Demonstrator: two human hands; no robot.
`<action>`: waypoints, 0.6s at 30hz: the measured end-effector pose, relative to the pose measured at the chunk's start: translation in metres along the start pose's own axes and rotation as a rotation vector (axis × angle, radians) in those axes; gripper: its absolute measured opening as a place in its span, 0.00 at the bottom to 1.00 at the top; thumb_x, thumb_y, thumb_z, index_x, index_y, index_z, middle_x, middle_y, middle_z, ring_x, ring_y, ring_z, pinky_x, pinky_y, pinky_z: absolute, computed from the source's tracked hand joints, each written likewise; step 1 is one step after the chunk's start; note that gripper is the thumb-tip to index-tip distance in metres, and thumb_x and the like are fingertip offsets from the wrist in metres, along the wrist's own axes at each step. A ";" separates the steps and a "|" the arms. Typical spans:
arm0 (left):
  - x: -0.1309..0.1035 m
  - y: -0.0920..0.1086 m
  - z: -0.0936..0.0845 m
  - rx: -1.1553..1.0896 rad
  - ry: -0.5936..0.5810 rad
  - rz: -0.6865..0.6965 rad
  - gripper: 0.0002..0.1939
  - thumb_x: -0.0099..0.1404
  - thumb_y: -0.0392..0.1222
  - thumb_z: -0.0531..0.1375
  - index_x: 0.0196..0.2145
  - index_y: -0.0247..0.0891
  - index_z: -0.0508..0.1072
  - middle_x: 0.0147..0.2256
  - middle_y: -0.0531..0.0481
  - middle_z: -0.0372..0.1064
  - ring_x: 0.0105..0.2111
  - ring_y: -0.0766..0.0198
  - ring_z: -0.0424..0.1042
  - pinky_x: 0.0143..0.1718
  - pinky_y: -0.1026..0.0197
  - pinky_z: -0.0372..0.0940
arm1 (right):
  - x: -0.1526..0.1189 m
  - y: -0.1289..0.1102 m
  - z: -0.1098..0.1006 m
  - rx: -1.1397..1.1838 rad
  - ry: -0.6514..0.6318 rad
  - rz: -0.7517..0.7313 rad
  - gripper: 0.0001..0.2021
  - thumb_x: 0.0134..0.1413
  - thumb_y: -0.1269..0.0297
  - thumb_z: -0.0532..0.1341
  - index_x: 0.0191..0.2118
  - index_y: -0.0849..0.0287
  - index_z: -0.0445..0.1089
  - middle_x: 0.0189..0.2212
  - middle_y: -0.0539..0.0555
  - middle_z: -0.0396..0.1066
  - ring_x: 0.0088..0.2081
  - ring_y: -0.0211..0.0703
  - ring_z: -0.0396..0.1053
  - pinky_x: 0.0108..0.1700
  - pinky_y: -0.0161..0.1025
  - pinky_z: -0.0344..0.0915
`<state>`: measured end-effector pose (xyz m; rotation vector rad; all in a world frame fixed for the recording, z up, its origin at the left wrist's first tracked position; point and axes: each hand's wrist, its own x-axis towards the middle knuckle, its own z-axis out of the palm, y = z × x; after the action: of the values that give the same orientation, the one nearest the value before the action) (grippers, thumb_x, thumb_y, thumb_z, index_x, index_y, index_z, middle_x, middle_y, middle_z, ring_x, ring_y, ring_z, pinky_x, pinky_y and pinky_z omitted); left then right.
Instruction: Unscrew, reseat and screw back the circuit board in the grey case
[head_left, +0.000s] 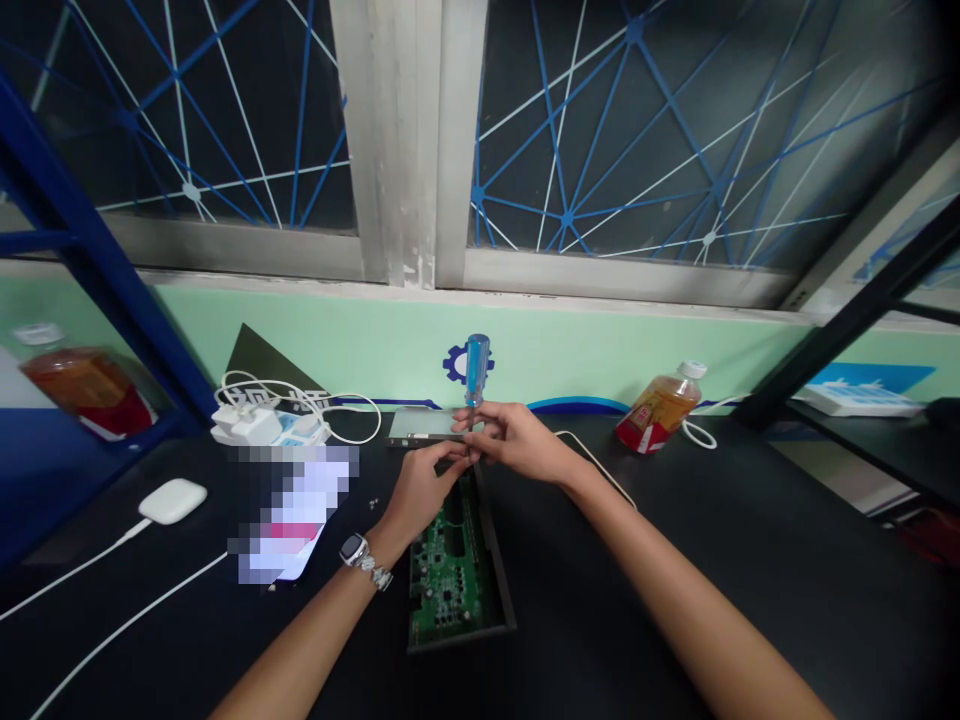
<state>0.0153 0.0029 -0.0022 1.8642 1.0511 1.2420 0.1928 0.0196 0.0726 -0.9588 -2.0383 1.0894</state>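
A screwdriver (476, 370) with a clear blue handle stands upright, handle on top. My right hand (521, 440) is closed, its fingers pinching the metal shaft below the handle. Close against it, the fingertips of my left hand (424, 490) are pinched together by the screwdriver's lower end; what sits between them is too small to make out. Under both hands lies an open dark metal case (506, 590) with a green circuit board (450, 585) inside. The hands hide the far end of the case. Behind them rests a flat grey panel (424, 423).
Small screws (373, 503) lie left of the case, near a lit phone (307, 510). A white earphone case (174, 501), a power strip (262, 425) with cables and a drink bottle (660, 408) stand around. Blue and black shelf frames border the desk.
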 end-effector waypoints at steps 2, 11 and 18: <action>0.000 -0.001 0.000 -0.005 -0.013 -0.005 0.08 0.67 0.41 0.60 0.39 0.40 0.79 0.38 0.49 0.79 0.39 0.57 0.77 0.44 0.58 0.67 | -0.001 -0.001 -0.002 0.084 -0.040 0.032 0.12 0.60 0.63 0.60 0.48 0.59 0.71 0.45 0.57 0.75 0.30 0.37 0.75 0.29 0.32 0.69; -0.002 0.004 0.004 0.081 0.086 0.073 0.11 0.64 0.42 0.64 0.44 0.40 0.75 0.41 0.48 0.77 0.41 0.58 0.76 0.44 0.59 0.68 | 0.001 0.005 0.001 0.000 0.071 -0.023 0.07 0.59 0.62 0.61 0.38 0.60 0.71 0.27 0.50 0.75 0.25 0.38 0.75 0.30 0.33 0.68; -0.001 0.001 0.011 0.095 0.139 0.036 0.08 0.62 0.44 0.66 0.33 0.38 0.73 0.32 0.51 0.76 0.34 0.61 0.75 0.38 0.61 0.68 | 0.001 0.006 0.006 -0.187 0.211 -0.047 0.08 0.56 0.60 0.64 0.32 0.59 0.70 0.26 0.51 0.75 0.24 0.38 0.73 0.28 0.33 0.66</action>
<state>0.0259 0.0006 -0.0059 1.8973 1.1728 1.3809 0.1891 0.0203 0.0645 -1.0645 -2.0011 0.7486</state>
